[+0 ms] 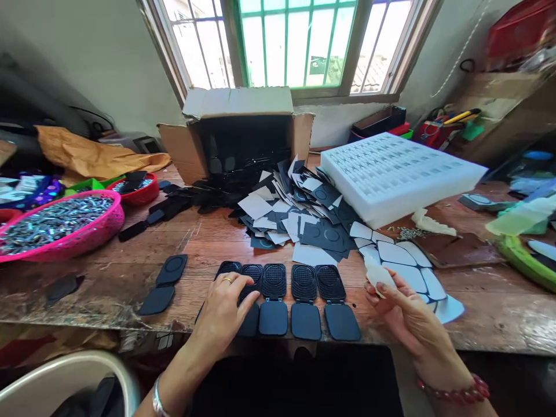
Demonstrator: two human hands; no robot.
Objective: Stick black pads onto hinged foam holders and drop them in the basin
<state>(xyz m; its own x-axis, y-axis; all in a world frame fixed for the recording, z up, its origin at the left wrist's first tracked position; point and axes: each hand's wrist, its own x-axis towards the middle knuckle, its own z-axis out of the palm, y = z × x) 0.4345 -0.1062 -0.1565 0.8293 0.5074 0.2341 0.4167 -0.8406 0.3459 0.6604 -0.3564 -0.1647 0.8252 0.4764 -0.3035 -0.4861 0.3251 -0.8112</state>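
A row of black hinged cases (274,317) lies unfolded along the table's front edge, ribbed halves at the back and smooth halves in front. My left hand (221,307) rests over the leftmost cases, fingers curved and apart, partly covering them. To the right of the row, my right hand (402,313) pinches a small whitish translucent piece (379,275) between thumb and fingers. Beside that hand lie white rounded-square sheets with dark edges (402,275). Another unfolded black case (165,284) sits left of the row.
Black and white cards (304,214) are heaped before an open cardboard box (247,110). A white foam block (399,174) stands back right. At left is a pink basket (117,217) of metal parts. A pale bin (125,370) stands below the table's front edge.
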